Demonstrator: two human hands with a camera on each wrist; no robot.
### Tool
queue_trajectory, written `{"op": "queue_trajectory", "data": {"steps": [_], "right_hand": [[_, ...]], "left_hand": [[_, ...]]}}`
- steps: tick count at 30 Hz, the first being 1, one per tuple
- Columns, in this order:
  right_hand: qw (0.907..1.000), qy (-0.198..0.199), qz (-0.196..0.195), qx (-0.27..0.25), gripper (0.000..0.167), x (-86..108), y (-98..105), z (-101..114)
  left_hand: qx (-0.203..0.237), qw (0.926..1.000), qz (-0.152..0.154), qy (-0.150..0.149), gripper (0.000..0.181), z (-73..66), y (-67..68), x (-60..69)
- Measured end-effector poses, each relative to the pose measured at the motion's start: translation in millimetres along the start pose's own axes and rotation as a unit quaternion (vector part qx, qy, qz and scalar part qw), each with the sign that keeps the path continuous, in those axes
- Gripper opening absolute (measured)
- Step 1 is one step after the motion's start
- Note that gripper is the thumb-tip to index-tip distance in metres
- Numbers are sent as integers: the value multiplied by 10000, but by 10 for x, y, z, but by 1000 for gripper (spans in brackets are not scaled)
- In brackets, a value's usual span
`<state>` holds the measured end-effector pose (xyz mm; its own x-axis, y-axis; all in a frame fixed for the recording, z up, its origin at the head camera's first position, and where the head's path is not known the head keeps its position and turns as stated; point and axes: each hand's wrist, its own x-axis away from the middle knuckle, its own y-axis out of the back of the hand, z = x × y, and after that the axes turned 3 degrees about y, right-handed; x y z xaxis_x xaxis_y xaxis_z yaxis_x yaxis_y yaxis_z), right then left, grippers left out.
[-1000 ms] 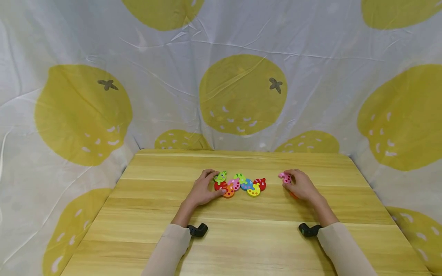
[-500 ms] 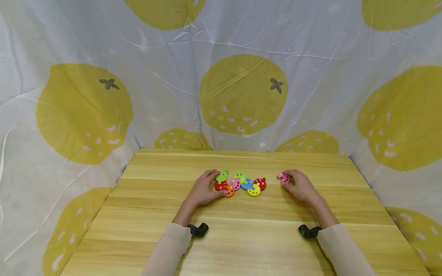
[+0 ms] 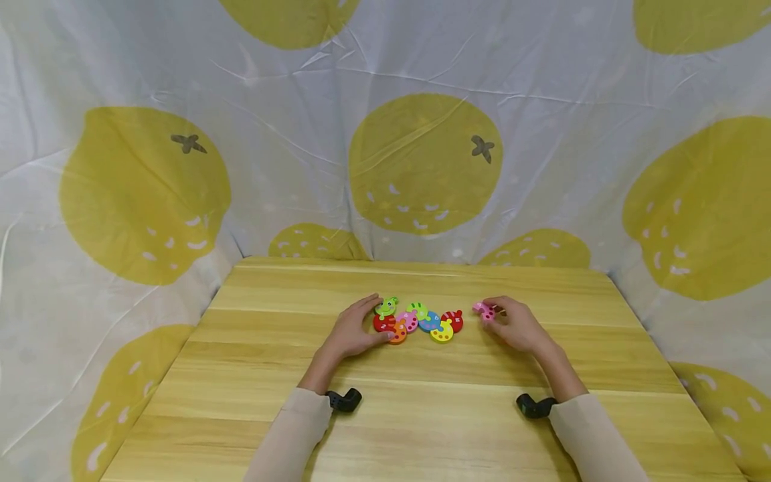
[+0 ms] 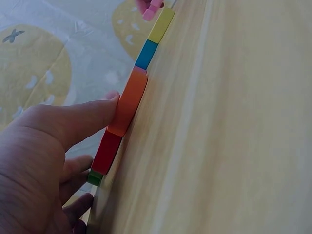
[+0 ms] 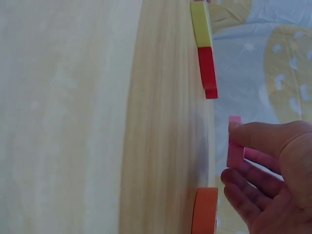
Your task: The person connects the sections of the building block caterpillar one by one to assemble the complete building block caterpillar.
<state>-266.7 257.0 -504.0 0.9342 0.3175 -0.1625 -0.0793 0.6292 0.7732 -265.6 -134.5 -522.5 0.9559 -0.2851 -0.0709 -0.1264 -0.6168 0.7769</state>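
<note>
A wooden caterpillar puzzle lies partly joined on the table, from the smiling green head piece (image 3: 385, 307) through red, orange, pink, green, blue and yellow pieces to a red piece (image 3: 452, 323) at its right end. My left hand (image 3: 352, 331) holds its left end, thumb against the orange piece (image 4: 129, 105), fingertips by the head. Right of the row, my right hand (image 3: 519, 327) pinches a loose pink spotted puzzle piece (image 3: 484, 312) between thumb and fingers. The right wrist view shows that piece raised off the tabletop, apart from the red end piece (image 5: 207, 73).
Another orange piece (image 5: 204, 210) lies on the table below my right hand, hidden in the head view. The wooden table (image 3: 397, 428) ends at a lemon-print curtain (image 3: 289, 167) behind and at the sides. Black wrist cameras (image 3: 345, 400) sit at both cuffs.
My right hand has moved left toward the row with the pink piece. The loose orange piece has slipped from sight behind that hand in the head view. My left hand stays nearly still.
</note>
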Motion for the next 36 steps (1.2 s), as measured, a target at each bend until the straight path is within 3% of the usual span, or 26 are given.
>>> {"op": "queue_trajectory", "data": {"steps": [5, 12, 20, 36], "right_hand": [[10000, 17, -9, -90, 46, -7, -35, 30], [9997, 172, -8, -145, 44, -40, -107, 103], [9997, 40, 106, -222, 44, -94, -124, 177], [9990, 305, 285, -159, 41, -265, -201, 171]], "left_hand": [[-38, 10000, 44, -27, 83, 26, 5, -8], [53, 10000, -43, -23, 64, 89, -9, -28], [108, 9999, -11, -51, 63, 90, -17, -25], [40, 9999, -89, -103, 64, 81, -36, -8]]}}
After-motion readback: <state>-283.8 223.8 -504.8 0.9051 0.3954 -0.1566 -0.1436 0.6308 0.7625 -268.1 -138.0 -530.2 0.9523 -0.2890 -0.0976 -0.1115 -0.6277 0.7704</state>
